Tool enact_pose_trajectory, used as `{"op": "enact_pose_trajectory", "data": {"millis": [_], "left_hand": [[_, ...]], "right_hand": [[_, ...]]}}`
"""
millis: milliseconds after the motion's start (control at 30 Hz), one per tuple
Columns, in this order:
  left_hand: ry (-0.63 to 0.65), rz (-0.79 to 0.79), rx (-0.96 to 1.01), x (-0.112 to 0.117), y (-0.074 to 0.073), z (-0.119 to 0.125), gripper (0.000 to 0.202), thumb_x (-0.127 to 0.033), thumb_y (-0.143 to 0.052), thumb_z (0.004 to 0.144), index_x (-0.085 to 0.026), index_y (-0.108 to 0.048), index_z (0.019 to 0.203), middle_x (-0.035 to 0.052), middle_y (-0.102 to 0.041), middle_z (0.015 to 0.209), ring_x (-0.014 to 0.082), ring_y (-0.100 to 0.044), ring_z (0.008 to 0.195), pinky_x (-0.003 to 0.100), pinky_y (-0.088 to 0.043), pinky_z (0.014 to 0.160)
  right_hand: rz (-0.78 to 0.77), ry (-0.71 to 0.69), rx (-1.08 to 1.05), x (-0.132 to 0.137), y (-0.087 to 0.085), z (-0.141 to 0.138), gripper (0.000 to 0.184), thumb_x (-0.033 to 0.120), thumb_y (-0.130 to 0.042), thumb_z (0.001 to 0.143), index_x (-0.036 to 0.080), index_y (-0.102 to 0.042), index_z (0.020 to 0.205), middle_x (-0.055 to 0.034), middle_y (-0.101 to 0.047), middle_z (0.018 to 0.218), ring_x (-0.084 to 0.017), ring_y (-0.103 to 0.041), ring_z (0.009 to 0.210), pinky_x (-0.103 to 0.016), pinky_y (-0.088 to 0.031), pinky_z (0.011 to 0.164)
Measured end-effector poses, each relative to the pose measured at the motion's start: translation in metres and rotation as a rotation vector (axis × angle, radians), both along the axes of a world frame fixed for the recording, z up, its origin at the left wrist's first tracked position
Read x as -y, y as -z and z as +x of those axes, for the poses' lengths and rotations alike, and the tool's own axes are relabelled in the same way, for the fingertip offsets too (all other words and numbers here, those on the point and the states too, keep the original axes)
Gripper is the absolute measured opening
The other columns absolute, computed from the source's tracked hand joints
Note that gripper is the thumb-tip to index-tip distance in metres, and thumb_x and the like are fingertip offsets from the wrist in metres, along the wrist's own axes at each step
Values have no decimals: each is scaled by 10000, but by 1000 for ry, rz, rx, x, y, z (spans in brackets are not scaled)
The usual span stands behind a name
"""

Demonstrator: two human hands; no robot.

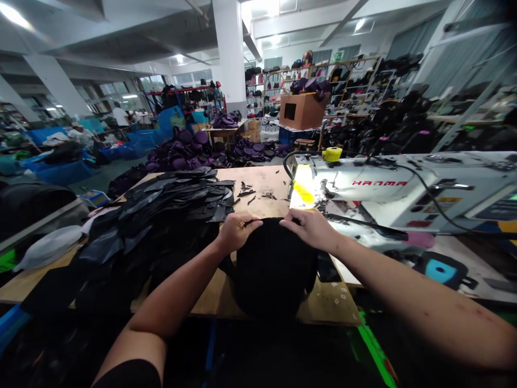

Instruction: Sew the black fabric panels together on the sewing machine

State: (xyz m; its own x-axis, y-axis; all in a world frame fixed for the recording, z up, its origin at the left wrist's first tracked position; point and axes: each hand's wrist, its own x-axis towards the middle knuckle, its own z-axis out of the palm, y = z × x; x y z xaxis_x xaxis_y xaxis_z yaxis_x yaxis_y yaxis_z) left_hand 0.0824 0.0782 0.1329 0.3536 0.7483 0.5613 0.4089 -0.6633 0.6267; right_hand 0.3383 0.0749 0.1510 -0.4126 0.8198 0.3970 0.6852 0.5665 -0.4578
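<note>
A rounded black fabric piece [274,269] stands at the front edge of the wooden table, its top rim facing away from me. My left hand [239,230] pinches that rim at its upper left. At the upper right, my right hand [304,226] grips the same rim between thumb and fingers. A short stretch of the rim lies between the two hands. What kind of article the black piece is, I cannot tell. Just beyond my right hand is the lit needle end of a white sewing machine [388,186].
A heap of black cut pieces [173,210] covers the table's left side. Dark scraps [266,195] lie beyond my hands. A dark phone-like slab [328,268] rests right of the fabric. Purple bags [189,148] are piled on the floor behind, near a cardboard box [304,111].
</note>
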Motion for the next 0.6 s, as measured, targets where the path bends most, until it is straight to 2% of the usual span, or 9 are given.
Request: {"op": "enact_pose_trajectory", "data": {"millis": [100, 167, 233, 300, 367, 433, 533, 600], "left_hand": [[21, -10, -48, -2, -14, -5, 200, -318, -661, 913, -165, -771, 845, 26, -731, 765, 144, -633, 696, 252, -478, 678], [54, -15, -126, -11, -36, -10, 217, -333, -649, 912, -162, -767, 849, 27, -740, 782, 148, -640, 713, 252, -475, 687], [106, -4, -255, -30, -64, -11, 233, -352, -644, 906, -160, -768, 861, 28, -751, 805, 157, -650, 741, 256, -470, 709], [187, -7, -429, -57, -88, -3, 238, -365, -647, 896, -163, -772, 879, 25, -761, 826, 164, -659, 773, 257, -460, 729], [299, -71, -625, -86, -95, 15, 215, -354, -662, 877, -170, -774, 878, 17, -763, 827, 157, -653, 766, 248, -446, 724], [404, -168, -781, -111, -81, 42, 156, -299, -675, 855, -176, -767, 832, 10, -757, 806, 143, -637, 736, 233, -436, 709], [502, -238, -839, -134, -35, 82, 109, -205, -667, 831, -170, -751, 771, 22, -758, 818, 145, -634, 754, 226, -450, 735], [520, -230, -805, -144, -4, 101, 140, -226, -648, 860, -161, -755, 797, 37, -762, 855, 158, -646, 780, 239, -471, 752]], "right_hand": [[-13, -6, 66, 1, -6, 9, 197, 410, -599, 954, 232, -675, 989, -32, -729, 844, -180, -645, 743, -270, -387, 686], [-16, -17, 150, 6, -11, 12, 208, 412, -578, 965, 236, -666, 897, -33, -712, 793, -183, -630, 718, -274, -364, 672], [-18, 3, 169, 16, -11, 8, 309, 420, -539, 982, 224, -589, 748, -26, -646, 682, -172, -579, 644, -277, -327, 635], [-37, 68, 89, 27, 0, -5, 357, 427, -496, 998, 221, -511, 707, -17, -591, 635, -159, -527, 592, -278, -303, 606], [-101, 149, -30, 36, 23, -19, 358, 427, -450, 1011, 225, -471, 716, -11, -563, 627, -154, -501, 572, -278, -297, 587], [-193, 217, -120, 40, 56, -27, 348, 413, -416, 1015, 229, -444, 721, -15, -560, 635, -159, -509, 585, -278, -310, 583], [-281, 288, -174, 34, 106, -18, 334, 389, -406, 997, 230, -414, 703, -35, -592, 685, -177, -552, 653, -288, -353, 622], [-293, 318, -189, 26, 128, -1, 335, 390, -411, 983, 230, -410, 689, -43, -609, 715, -186, -568, 686, -298, -378, 653]]}}
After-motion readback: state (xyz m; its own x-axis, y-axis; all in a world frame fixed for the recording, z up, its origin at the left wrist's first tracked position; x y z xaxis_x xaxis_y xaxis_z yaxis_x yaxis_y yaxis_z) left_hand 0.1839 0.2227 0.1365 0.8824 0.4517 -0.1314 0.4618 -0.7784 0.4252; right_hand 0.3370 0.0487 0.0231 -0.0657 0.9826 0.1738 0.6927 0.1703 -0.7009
